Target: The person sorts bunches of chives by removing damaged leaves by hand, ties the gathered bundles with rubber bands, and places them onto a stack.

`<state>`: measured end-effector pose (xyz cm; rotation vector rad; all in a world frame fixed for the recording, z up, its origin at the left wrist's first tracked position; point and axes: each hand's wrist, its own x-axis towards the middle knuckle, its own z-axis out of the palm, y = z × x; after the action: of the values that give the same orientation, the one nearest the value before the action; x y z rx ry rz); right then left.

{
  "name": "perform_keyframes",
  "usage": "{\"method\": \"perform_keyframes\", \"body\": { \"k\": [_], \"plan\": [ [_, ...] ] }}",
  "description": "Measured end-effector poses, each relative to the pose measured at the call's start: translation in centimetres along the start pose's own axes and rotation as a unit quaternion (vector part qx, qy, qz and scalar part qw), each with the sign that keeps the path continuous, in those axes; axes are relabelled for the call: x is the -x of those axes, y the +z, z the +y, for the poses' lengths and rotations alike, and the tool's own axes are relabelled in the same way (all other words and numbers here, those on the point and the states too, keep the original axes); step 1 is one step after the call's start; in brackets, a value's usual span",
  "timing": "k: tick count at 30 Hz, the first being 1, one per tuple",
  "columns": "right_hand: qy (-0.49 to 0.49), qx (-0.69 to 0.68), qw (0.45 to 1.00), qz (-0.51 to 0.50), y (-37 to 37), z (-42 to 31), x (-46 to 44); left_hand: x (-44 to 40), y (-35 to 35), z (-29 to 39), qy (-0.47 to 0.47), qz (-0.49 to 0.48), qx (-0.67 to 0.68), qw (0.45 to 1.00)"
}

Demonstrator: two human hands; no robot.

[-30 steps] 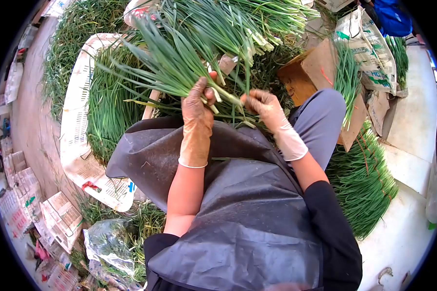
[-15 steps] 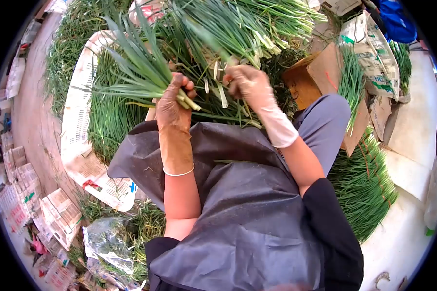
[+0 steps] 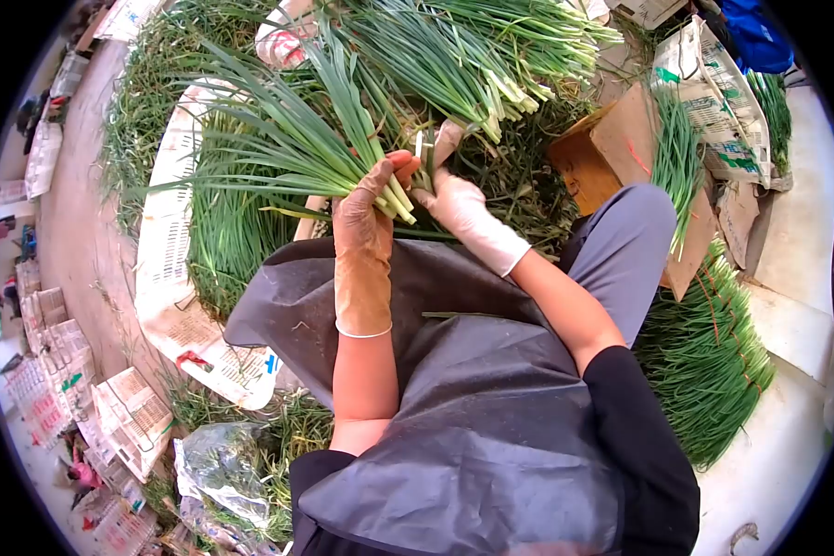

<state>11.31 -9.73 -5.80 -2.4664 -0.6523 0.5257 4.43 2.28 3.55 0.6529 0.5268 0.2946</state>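
Observation:
My left hand [image 3: 366,204], in a stained thin glove, is closed around a bunch of garlic chives [image 3: 296,167]. Their leaves fan out to the upper left, and the pale cut ends stick out on the right of the fist. Close beside it, my right hand [image 3: 459,208], in a whitish glove, pinches a few chive stalks [image 3: 423,153] near their pale ends. The two hands are almost touching, above the edge of a dark apron [image 3: 473,398] on my lap. Beyond them lies a large heap of loose chives [image 3: 435,69], pale ends toward the right.
On the left, more chives [image 3: 232,213] lie on a white printed sack [image 3: 162,250]. A cardboard box [image 3: 612,139] stands right of the heap. Tied chive bundles [image 3: 704,371] are stacked beside my knee. Lower left are a clear plastic bag [image 3: 218,463] and scattered leaf waste.
My right hand has come down and left, close to the left hand, now with stalks in its fingers. The bunch in my left hand looks fuller and has shifted right in view.

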Motion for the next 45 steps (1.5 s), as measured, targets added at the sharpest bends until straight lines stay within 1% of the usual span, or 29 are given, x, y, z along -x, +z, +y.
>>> {"method": "perform_keyframes", "body": {
  "k": [3, 5, 6, 7, 8, 9, 11, 13, 15, 16, 17, 19, 21, 23, 24, 25, 27, 28, 29, 30, 31, 33, 35, 37, 39, 41, 43, 44, 45],
  "plan": [
    [-0.171, 0.124, 0.972, -0.101, 2.7, 0.7, 1.1, 0.5, 0.3, 0.9, -0.026, -0.034, 0.053, 0.998],
    [-0.106, 0.228, 0.907, -0.337, 1.5, 3.2, 2.2, 0.7, -0.3, 0.7, -0.033, -0.036, 0.044, 0.998],
    [-0.064, 0.266, 0.888, -0.369, -1.8, 1.8, 2.2, 0.5, -0.5, 0.6, -0.042, -0.047, 0.034, 0.997],
    [-0.049, 0.219, 0.94, -0.255, -4.0, 1.2, 2.5, 0.1, -0.4, 0.4, -0.046, -0.06, 0.026, 0.997],
    [-0.03, 0.054, 0.99, -0.128, -6.8, -0.5, 3.0, 0.2, -0.1, 0.0, -0.064, -0.041, 0.027, 0.997],
    [-0.083, -0.228, 0.97, -0.004, -5.2, 1.1, 1.5, 0.4, -0.2, -0.5, -0.069, -0.038, 0.029, 0.996],
    [-0.149, -0.289, 0.939, 0.116, -9.8, -3.6, 2.0, 0.1, -0.1, -1.2, -0.052, -0.058, -0.078, 0.994],
    [-0.096, -0.312, 0.943, -0.069, -11.5, -4.6, 0.7, 0.6, 0.4, -1.4, -0.023, -0.05, -0.039, 0.998],
    [0.011, -0.302, 0.932, -0.2, -11.9, -3.8, -0.3, 0.9, 0.9, -0.1, -0.031, -0.034, -0.185, 0.982],
    [-0.008, -0.328, 0.934, -0.14, -12.3, -3.1, -0.1, 1.1, 1.2, 0.3, -0.007, -0.065, -0.159, 0.985],
    [-0.026, -0.35, 0.933, -0.083, -13.1, -2.3, 0.2, 1.0, 0.8, 1.0, -0.033, -0.058, -0.185, 0.98],
    [0.013, -0.474, 0.878, -0.06, -16.2, 0.1, 1.4, 1.4, 1.1, 1.9, -0.006, -0.004, -0.206, 0.978],
    [-0.075, -0.611, 0.765, -0.19, -16.4, 5.9, 1.4, 1.3, 0.7, 2.2, -0.002, 0.027, -0.221, 0.975],
    [0.033, -0.344, 0.897, -0.276, -15.2, 5.1, 3.1, 1.2, 1.3, 2.8, 0.08, 0.095, -0.159, 0.98],
    [0.026, -0.152, 0.917, -0.368, -12.5, 6.3, 3.4, 0.9, 0.9, 3.0, 0.098, 0.092, -0.149, 0.98],
    [0.005, 0.27, 0.878, -0.394, -10.1, 6.5, 3.7, 1.1, 1.1, 3.3, 0.134, 0.07, -0.126, 0.98],
    [0.096, 0.386, 0.899, -0.183, -9.4, 5.0, 3.4, 0.8, 0.7, 3.6, 0.195, 0.064, -0.073, 0.976],
    [0.032, 0.29, 0.955, -0.043, -10.1, 4.7, 3.3, 0.6, -0.1, 3.8, 0.191, 0.04, -0.045, 0.98],
    [-0.034, 0.267, 0.953, 0.137, -10.4, 3.2, 2.7, 0.5, -0.2, 3.9, 0.195, 0.044, -0.044, 0.979],
    [-0.109, 0.226, 0.931, 0.264, -10.7, 1.7, 1.8, 0.5, -0.2, 3.9, 0.189, 0.0, -0.004, 0.982],
    [-0.108, 0.244, 0.92, 0.287, -11.2, -0.1, 1.2, 0.6, -0.2, 3.9, 0.176, -0.045, 0.035, 0.983],
    [0.039, 0.337, 0.92, 0.195, -8.3, 1.4, -3.2, 0.0, 0.5, 3.1, 0.168, -0.077, 0.022, 0.982],
    [0.121, 0.258, 0.956, 0.063, -8.3, 3.3, -5.3, -0.7, 0.1, 1.4, 0.059, -0.035, 0.034, 0.997],
    [0.083, 0.107, 0.985, 0.111, -10.4, 2.1, -3.1, -1.3, 0.0, -0.2, -0.012, 0.029, 0.07, 0.997],
    [0.037, 0.085, 0.982, 0.161, -11.5, 0.8, -0.3, -1.4, 0.2, -1.9, -0.036, 0.051, 0.105, 0.992],
    [0.068, 0.238, 0.96, 0.129, -10.1, 2.2, 0.2, -1.6, 0.7, -3.6, -0.081, 0.085, 0.058, 0.991],
    [0.004, 0.231, 0.945, 0.231, -9.5, 1.7, 2.5, -1.3, 1.0, -5.2, -0.092, 0.097, -0.004, 0.991],
    [-0.055, 0.243, 0.917, 0.311, -9.8, 0.5, 3.4, -1.4, 1.1, -5.6, -0.089, 0.084, 0.011, 0.992],
    [-0.136, 0.168, 0.904, 0.369, -9.6, 0.2, 4.0, -0.9, 0.9, -5.8, -0.093, 0.074, 0.022, 0.993]
  ]
}}
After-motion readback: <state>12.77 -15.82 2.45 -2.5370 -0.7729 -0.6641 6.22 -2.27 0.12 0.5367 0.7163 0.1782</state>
